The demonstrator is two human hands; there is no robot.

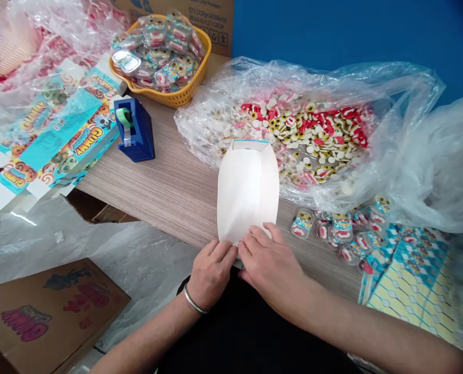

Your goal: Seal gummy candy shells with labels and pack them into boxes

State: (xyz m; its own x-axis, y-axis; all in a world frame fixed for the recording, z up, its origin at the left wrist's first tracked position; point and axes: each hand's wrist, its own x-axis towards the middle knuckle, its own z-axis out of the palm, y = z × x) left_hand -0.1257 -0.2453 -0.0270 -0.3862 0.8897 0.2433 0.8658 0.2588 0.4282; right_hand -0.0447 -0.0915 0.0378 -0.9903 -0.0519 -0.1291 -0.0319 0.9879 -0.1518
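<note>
A white cardboard box, its pale inner side showing, lies at the front edge of the table. Its far end is folded up and shows a blue edge. My left hand grips the near left corner of the box with bent fingers and wears a silver bangle at the wrist. At the near right part, my right hand has its fingers curled over the same box's edge. Both thumbs are mostly hidden. Just right of the box lie several small clear candy packs.
A large clear bag of loose gummies lies behind the box. A yellow basket of packs, a blue tape dispenser and flat printed boxes stand left. Printed sheets lie right; a brown carton sits below left.
</note>
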